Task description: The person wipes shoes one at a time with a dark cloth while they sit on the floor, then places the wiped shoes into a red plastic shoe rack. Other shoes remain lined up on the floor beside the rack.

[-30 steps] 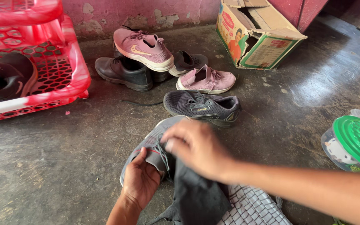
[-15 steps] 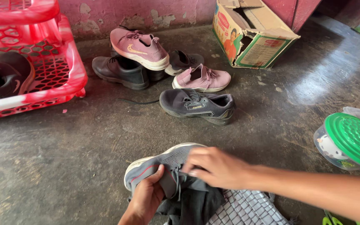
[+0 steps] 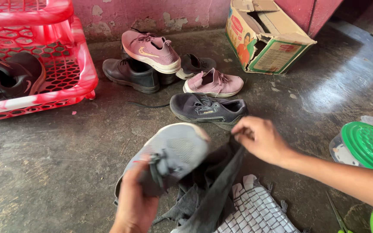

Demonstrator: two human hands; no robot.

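Clasped around the heel end of a grey sneaker (image 3: 173, 153), the left hand (image 3: 134, 205) lifts it off the concrete floor (image 3: 57, 159) near the bottom middle of the view, toe pointing up and far; the shoe is blurred. Right hand (image 3: 262, 139) pinches an edge of a dark grey cloth (image 3: 208, 190) between thumb and fingers, and the cloth hangs down from it behind the shoe. A grey-and-white checked cloth (image 3: 255, 211) lies just right of the dark one. Beyond them sits a second grey sneaker (image 3: 208, 110), then two pink sneakers (image 3: 152, 49), a black leather shoe (image 3: 130, 74) and another dark shoe by the pink wall. Far left stands a red plastic crate (image 3: 65, 73) holding a black shoe (image 3: 14, 77). A torn cardboard box (image 3: 268, 39) is far right, and a clear tub with a green lid (image 3: 365, 144) near right.
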